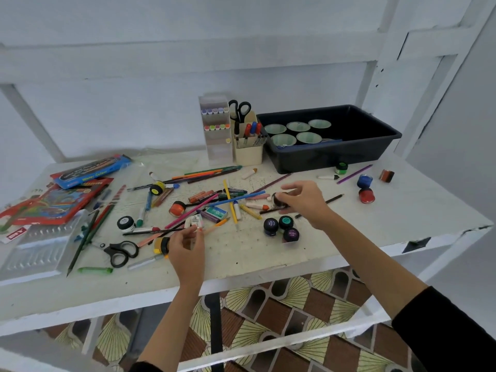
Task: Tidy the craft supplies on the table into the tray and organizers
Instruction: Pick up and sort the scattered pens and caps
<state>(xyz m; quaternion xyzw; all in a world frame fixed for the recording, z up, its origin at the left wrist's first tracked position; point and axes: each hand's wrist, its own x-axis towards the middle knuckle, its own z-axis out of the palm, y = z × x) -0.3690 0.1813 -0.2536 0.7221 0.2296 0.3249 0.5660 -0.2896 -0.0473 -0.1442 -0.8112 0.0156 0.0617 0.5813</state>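
Black-lidded paint jar sits gripped in the right hand, fingers curled over it, just above the table near its middle. On my feed I see the left hand with curled fingers and a yellow jar against them; I cannot tell whether they grip it. Three dark jars cluster between the hands. Pencils and scissors lie scattered around. Behind stand a black tray holding five cups, a beige pen cup and a clear marker organizer.
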